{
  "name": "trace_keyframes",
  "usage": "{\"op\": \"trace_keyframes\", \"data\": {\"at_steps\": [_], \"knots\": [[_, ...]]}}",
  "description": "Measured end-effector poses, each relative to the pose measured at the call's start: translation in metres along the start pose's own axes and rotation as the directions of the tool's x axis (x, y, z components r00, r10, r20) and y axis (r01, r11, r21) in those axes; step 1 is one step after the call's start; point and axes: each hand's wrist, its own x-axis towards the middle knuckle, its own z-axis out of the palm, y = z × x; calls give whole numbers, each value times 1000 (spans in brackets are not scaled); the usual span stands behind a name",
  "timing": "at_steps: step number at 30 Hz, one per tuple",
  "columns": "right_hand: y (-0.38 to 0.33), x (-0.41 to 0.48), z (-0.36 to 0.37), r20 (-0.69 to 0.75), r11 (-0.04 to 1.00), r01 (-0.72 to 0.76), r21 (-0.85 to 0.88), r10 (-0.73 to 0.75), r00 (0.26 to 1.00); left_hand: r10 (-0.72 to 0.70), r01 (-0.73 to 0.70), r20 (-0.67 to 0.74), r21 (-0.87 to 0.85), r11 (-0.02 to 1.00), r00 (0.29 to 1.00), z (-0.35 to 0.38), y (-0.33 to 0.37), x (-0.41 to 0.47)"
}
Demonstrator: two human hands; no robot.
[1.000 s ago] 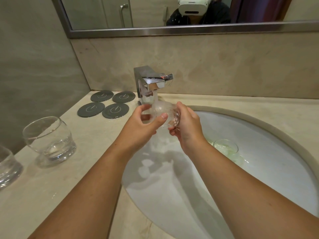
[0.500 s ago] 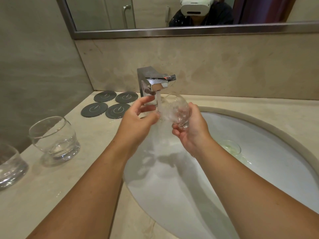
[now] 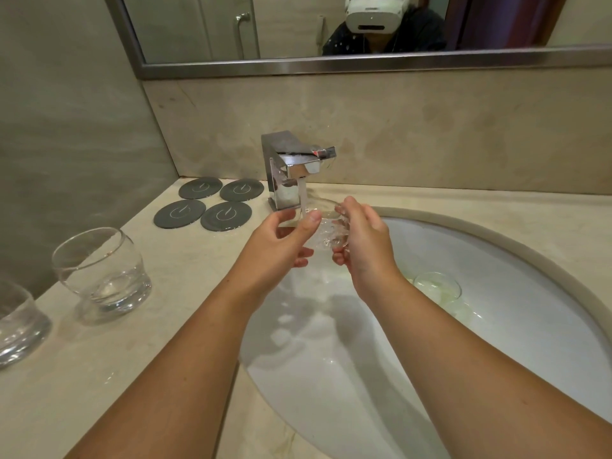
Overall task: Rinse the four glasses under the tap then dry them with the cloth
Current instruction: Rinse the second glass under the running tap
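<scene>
- Glass [image 3: 326, 231] sits under tap [image 3: 294, 167] stream, gripped by left hand [image 3: 281, 246] at nine o'clock, right hand [image 3: 362, 240] at three.
- Rotate it slowly; wet walls may slip.

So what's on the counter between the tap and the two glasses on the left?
Four dark round coasters, two by two, beside the tap; otherwise bare counter. Head view.

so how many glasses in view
4: a glass in the left hand and right hand under the tap, a second glass in the sink, a third glass on the countertop, a fourth glass cut off at far left.
</scene>
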Motion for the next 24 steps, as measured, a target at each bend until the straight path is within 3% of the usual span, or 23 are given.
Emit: {"op": "trace_keyframes", "data": {"at_steps": [6, 13, 16, 18, 21, 24], "knots": [[1, -2, 2, 62, 998, 24, 62, -28, 998, -14, 12, -49, -56, 998, 999, -4, -2, 3], [-2, -3, 0, 151, 977, -181, 116, 163, 975, 94, -95, -43, -34, 995, 995, -7, -5, 5], [2, -3, 1, 97, 996, -65, 67, 59, 994, 86, -86, -19, -27, 996, 996, -10, -6, 5], [2, -3, 2, 40, 998, 64, -27, -63, 997, 106, -105, -6, 69, 992, 994, -11, -5, 5], [-2, -6, 2, 31, 942, 243, -231, -242, 970, 140, -144, 34, 276, 950, 990, -13, -6, 4], [-10, -12, 4, 67, 880, 334, -337, -331, 941, 104, -120, 63, 364, 923, 993, -16, -10, 4]]}}
